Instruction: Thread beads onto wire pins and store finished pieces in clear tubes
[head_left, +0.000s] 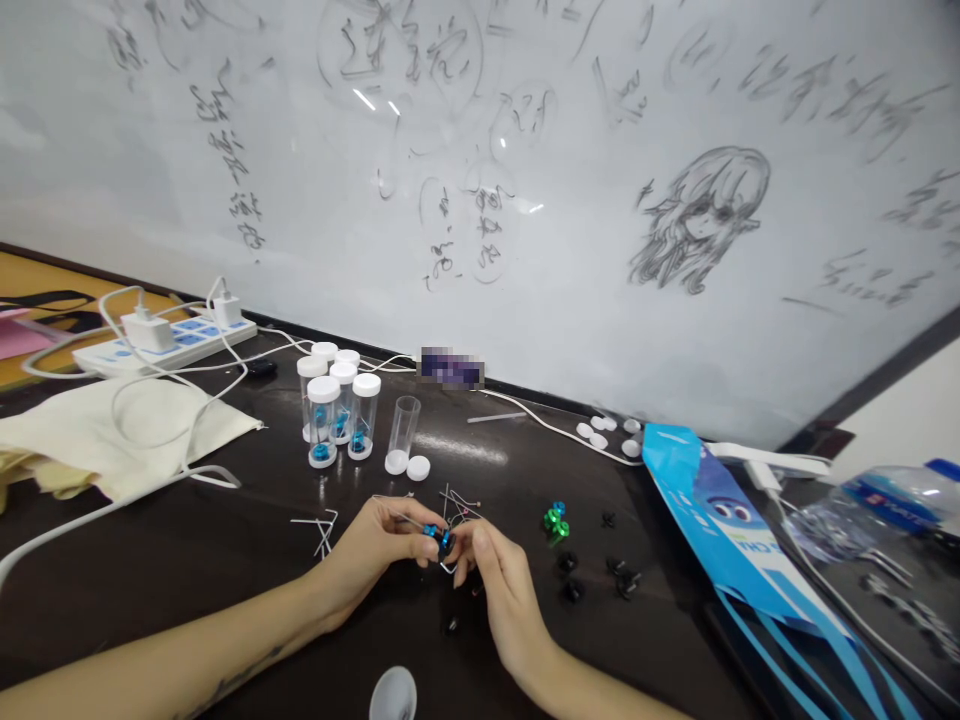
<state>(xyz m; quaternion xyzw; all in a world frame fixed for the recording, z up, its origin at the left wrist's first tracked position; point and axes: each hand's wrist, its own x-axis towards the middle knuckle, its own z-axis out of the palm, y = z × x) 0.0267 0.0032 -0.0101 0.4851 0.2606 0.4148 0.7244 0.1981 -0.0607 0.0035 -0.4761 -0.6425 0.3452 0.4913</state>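
Thumb and forefinger of the left hand (pixel 371 548) pinch a small blue and black part (pixel 442 541) over the dark table (pixel 247 550). Fingers of the right hand (pixel 514 592) curl at the part's right end; whether they grip it I cannot tell. Thin bent metal keys (pixel 325 532) lie beside the left wrist. Behind the hands stand capped clear tubes (pixel 324 428) and an open tube (pixel 403 432), while green screws (pixel 556 522) and black screws (pixel 574 590) lie to the right

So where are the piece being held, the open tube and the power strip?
Held piece (pixel 432 532), head view: its blue side.
Open tube (pixel 405 425), head view: its clear wall.
Power strip (pixel 192 333), head view: its socket face.
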